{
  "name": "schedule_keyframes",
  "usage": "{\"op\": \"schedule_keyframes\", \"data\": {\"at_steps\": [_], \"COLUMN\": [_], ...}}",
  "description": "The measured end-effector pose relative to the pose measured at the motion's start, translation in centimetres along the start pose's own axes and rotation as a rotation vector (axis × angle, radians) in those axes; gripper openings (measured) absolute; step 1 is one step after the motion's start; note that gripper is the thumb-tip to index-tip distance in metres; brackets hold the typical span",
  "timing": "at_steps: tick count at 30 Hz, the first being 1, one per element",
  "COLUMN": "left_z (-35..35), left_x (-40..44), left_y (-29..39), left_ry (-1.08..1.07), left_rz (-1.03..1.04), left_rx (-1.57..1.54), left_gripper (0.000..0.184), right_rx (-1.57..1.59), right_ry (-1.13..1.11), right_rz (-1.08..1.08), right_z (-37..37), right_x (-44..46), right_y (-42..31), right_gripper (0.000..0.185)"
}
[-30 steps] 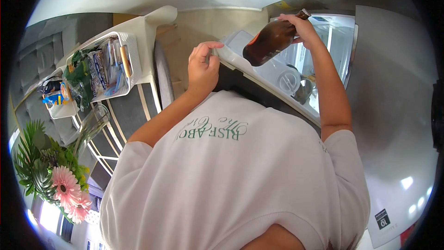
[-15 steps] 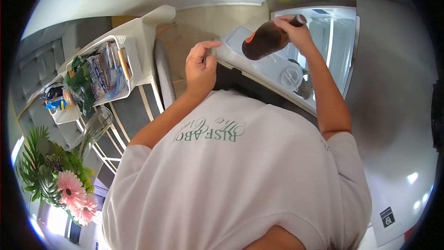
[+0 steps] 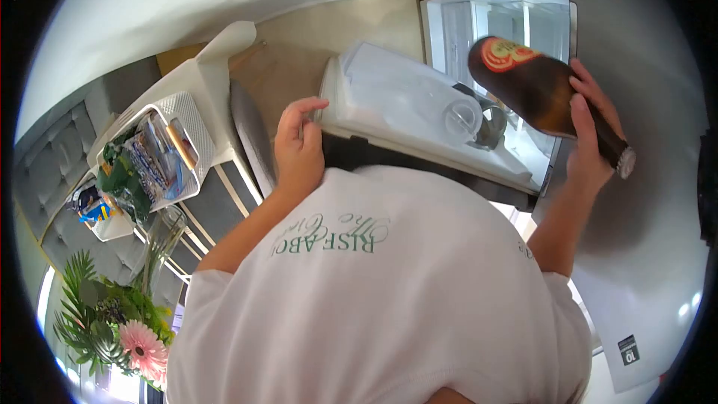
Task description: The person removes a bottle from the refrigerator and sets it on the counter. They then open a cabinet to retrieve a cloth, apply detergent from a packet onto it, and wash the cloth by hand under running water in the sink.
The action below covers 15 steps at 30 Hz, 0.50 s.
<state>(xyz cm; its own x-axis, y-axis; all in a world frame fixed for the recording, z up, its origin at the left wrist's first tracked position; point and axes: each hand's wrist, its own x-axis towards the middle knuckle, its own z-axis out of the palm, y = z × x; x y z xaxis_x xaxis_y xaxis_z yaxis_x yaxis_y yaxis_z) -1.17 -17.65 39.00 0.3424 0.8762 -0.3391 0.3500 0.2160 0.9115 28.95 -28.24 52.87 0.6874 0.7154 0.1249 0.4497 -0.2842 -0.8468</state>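
My right hand (image 3: 594,131) is wrapped around the neck of a brown beer bottle (image 3: 527,90). The bottle is tilted, its base with a red and cream label up to the left and its capped end down to the right. It is in front of the open fridge (image 3: 449,26). My left hand (image 3: 299,142) has its fingers bent at the outer end of the open fridge door (image 3: 344,131), a fingertip on the edge. A clear bin (image 3: 396,78) lines the door's inner side, with a round clear container (image 3: 464,120) near the hinge end.
To the left, a white basket (image 3: 196,142) with packaged items stands on a white table (image 3: 217,67). A glass vase (image 3: 161,239) holds pink flowers (image 3: 142,348) and leaves. A grey panel (image 3: 628,105) stands right of the fridge opening.
My right hand has carried the bottle right, away from above the door bin, and its label has come into fuller view. My left hand has stayed at the door's edge while the view shifted.
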Motion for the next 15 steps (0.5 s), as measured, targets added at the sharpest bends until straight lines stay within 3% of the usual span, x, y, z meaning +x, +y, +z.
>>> {"op": "schedule_keyframes", "data": {"at_steps": [9,15], "left_z": [-2.1,-2.6], "left_x": [-2.5,-3.9], "left_y": [-1.6,-1.8], "left_ry": [-0.113,-0.117], "left_rz": [-0.033,-0.023], "left_rx": [0.147,0.241], "left_gripper": [0.035,0.035], "right_rx": [-0.095,-0.098], "right_ry": [-0.078,-0.177], "right_rz": [0.177,0.095], "right_z": [-0.4,0.3], "right_x": [-0.3,-1.9], "right_y": [4.2,6.9], "right_gripper": [0.016,0.017]}}
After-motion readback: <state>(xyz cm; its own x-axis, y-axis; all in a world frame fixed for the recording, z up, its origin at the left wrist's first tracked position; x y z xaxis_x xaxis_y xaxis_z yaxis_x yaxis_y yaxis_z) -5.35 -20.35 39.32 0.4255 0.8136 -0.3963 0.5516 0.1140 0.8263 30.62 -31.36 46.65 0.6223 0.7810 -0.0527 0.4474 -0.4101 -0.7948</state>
